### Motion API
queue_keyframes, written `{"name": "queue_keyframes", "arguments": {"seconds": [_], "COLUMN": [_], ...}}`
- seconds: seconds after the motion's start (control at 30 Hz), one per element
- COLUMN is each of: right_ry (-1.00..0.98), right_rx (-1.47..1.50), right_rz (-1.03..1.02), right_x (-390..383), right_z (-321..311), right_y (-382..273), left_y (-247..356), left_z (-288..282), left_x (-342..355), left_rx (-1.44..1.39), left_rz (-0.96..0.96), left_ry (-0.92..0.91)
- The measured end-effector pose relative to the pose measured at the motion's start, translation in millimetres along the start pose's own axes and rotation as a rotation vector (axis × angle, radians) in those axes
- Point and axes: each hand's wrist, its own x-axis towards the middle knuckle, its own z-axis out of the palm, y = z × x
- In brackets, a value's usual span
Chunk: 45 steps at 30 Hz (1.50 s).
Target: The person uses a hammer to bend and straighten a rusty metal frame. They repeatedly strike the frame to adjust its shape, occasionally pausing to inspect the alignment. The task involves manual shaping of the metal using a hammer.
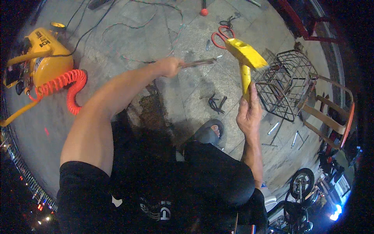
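My left hand point(170, 67) is closed around the end of a slim brown metal tool point(198, 63), which looks like a pair of pliers, stretched out to the right over the floor. A small bright piece point(219, 57) shows just past its tip; whether the two touch, I cannot tell. In my right hand point(250, 114) is a hammer point(245, 58), its yellow head raised and its yellow handle gripped near the lower end. Beyond the hammer lie red-handled scissors point(221, 38) on the floor.
A yellow air compressor point(50, 56) with a coiled red hose point(64, 80) stands at the left. On the right are a black wire basket point(284, 84) and a rack with an orange-red edge point(346, 124). Several metal tools and a black strap point(216, 104) lie on the floor.
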Motion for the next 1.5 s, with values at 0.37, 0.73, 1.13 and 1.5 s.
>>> {"name": "queue_keyframes", "arguments": {"seconds": [0.37,0.73,1.13,1.5], "right_ry": [-0.158,-0.236,0.055,0.051], "right_rx": [-0.059,-0.124,0.351,0.730], "right_rz": [-0.020,0.205,0.430,0.868], "right_x": [27,5,-52,-97], "right_z": [-4,5,23,26], "right_y": [-25,-15,28,34], "left_y": [3,18,53,76], "left_z": [-8,-17,-44,-62], "left_x": [3,5,-23,-34], "left_rx": [0.195,0.214,-0.765,-0.865], "left_rz": [-0.035,-0.140,-0.225,-0.269], "left_ry": [-0.005,0.035,-0.190,-0.153]}}
